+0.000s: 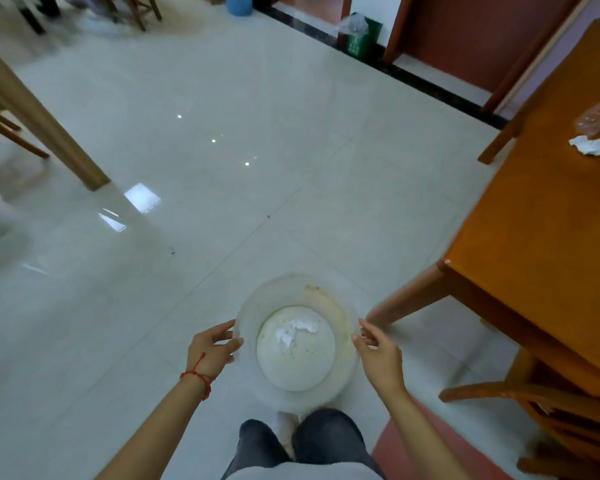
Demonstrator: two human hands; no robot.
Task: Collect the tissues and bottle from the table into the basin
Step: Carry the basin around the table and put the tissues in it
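I held the translucent basin (253, 306) out in front of me over the pale tiled floor (222, 133), one hand at each side of its rim. My left hand (210, 351), with a red string (198, 374) at the wrist, had its grip closed on the left rim, thumb over the edge and fingers under. My right hand (378, 351) pinched the right rim between thumb and fingertips. One crumpled white tissue (297, 332) lay in the basin, on its white bottom, and the inner wall on the right showed yellowish stains.

The orange wooden table (541, 220) stood to my right, well apart from the basin. On it, near the far right edge of the view, lay another crumpled tissue (591, 146), and just beyond it the clear plastic bottle (598, 117) on its side, partly cut off by the frame. One slanted table leg (409, 299) reached down close to my right hand, and a wooden chair (534, 403) was tucked under the table by my right side.

To the left a lighter wooden leg (39, 123) met the floor. Far ahead a green bin (361, 38) and a blue bin (238, 3) stood along the wall. My dark trouser legs (326, 438) showed below the basin
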